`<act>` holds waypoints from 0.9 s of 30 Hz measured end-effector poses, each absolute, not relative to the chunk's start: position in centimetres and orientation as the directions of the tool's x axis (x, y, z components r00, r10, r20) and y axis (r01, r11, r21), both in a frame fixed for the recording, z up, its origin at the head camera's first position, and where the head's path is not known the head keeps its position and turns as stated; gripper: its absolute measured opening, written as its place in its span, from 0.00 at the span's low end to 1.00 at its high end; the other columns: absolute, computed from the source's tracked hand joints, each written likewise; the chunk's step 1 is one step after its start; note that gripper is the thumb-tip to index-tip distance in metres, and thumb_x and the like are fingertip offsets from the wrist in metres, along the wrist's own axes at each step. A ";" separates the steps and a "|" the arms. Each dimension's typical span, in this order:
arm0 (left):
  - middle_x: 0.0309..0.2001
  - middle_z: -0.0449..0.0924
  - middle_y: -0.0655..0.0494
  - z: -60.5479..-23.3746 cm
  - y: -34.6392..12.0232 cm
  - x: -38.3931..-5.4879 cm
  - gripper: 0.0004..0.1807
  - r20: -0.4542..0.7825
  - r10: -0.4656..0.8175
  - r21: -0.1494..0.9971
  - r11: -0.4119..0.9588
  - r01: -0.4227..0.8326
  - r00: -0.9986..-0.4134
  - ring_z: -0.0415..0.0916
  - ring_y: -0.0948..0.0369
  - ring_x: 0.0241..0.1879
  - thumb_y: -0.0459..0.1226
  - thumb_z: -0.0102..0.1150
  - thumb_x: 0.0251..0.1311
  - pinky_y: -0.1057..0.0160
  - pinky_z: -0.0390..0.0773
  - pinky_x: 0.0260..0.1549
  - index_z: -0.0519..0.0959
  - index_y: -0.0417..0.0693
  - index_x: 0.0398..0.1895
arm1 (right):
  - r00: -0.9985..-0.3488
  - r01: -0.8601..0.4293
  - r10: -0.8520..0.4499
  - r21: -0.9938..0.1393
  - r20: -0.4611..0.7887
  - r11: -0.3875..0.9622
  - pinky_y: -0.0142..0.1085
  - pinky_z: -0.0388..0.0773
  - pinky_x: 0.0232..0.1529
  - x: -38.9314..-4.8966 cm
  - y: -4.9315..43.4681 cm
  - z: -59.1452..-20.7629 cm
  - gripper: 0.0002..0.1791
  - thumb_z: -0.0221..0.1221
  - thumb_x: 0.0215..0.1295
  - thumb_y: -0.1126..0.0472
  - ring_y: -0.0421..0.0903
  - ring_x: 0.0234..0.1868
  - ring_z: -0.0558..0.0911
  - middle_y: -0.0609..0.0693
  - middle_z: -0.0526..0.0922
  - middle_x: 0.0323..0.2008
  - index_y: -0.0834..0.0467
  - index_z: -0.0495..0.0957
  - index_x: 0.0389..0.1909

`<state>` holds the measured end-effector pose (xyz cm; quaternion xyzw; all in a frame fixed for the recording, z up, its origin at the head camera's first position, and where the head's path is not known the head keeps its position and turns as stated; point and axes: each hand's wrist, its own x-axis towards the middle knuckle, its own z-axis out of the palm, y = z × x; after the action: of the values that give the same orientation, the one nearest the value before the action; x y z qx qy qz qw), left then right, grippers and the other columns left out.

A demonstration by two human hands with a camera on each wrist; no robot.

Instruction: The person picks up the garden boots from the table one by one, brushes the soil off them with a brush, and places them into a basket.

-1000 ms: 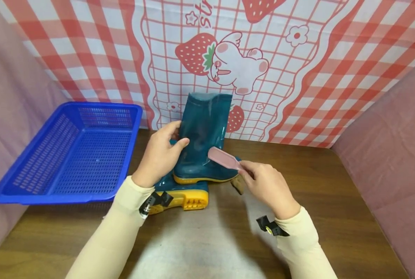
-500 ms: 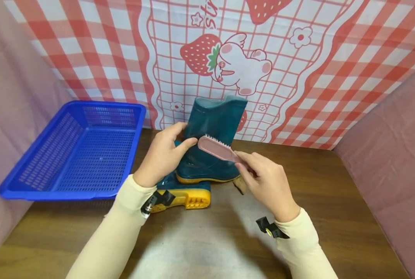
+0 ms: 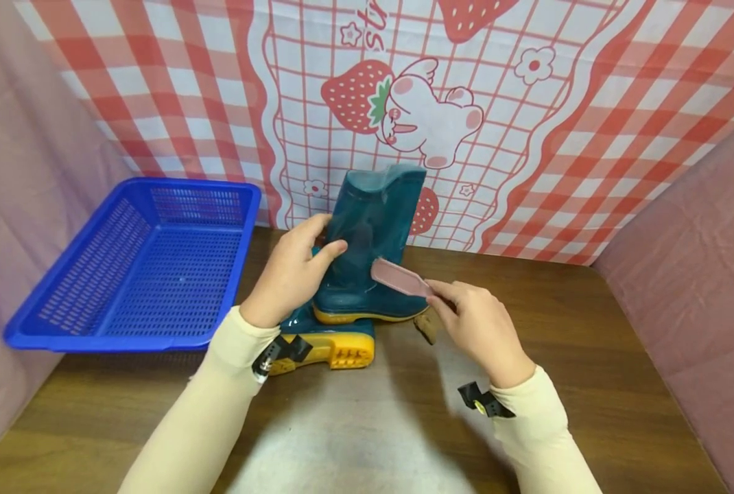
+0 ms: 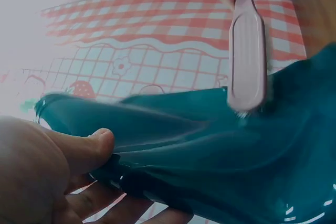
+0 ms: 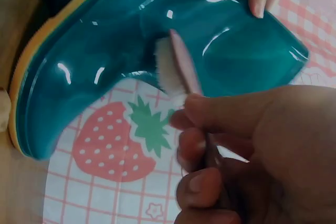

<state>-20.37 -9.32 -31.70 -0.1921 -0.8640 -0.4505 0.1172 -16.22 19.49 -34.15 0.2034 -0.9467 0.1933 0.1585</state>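
A dark teal rain boot with a yellow sole edge stands upright, its toe pointing right. My left hand grips the back of its shaft, thumb on the near side and fingers behind, as the left wrist view shows. In my right hand is the handle of a pink brush. White bristles face the boot at the ankle, seen side-on in the right wrist view. A second teal boot lies on its side in front, its yellow sole toward me and partly behind my left wrist.
A blue plastic basket stands on the left of the wooden table. A small brown piece lies beside the boot's toe. Behind the boot hangs a red-and-white checked cloth, with pink cloths on both sides.
The brush rose along the boot's shaft toward my left thumb, then came back down to the ankle. The boot's top swung right and partly back. My left hand keeps its grip.
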 end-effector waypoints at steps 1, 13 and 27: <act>0.50 0.80 0.49 -31.7 -9.3 -20.4 0.19 0.372 0.221 0.735 0.523 0.431 -0.902 0.75 0.53 0.44 0.43 0.56 0.77 0.53 0.78 0.44 0.74 0.44 0.64 | -0.878 -0.431 -0.315 -0.306 0.361 0.849 0.41 0.73 0.30 -16.2 19.6 -34.1 0.15 0.67 0.70 0.59 0.44 0.29 0.79 0.49 0.89 0.37 0.54 0.87 0.55; 0.51 0.81 0.53 -31.6 -9.6 -20.1 0.21 0.369 0.226 0.760 0.485 0.433 -0.901 0.75 0.57 0.36 0.43 0.60 0.73 0.57 0.77 0.36 0.75 0.48 0.65 | -0.682 -0.676 -0.501 -0.197 0.533 0.710 0.32 0.67 0.24 -15.9 18.8 -33.6 0.16 0.67 0.68 0.62 0.37 0.25 0.69 0.42 0.77 0.29 0.54 0.85 0.55; 0.40 0.77 0.52 -31.7 -9.2 -20.2 0.11 0.410 0.187 0.738 0.507 0.445 -0.893 0.68 0.54 0.30 0.40 0.58 0.76 0.56 0.71 0.33 0.76 0.47 0.55 | -0.775 -0.585 -0.448 -0.239 0.445 0.775 0.34 0.66 0.24 -16.0 19.1 -34.1 0.22 0.69 0.66 0.64 0.41 0.23 0.69 0.46 0.78 0.27 0.58 0.83 0.61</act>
<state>-20.24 -9.25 -31.66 -0.1846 -0.8568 -0.4607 0.1400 -16.04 19.14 -34.09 0.2796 -0.9238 0.1852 0.1850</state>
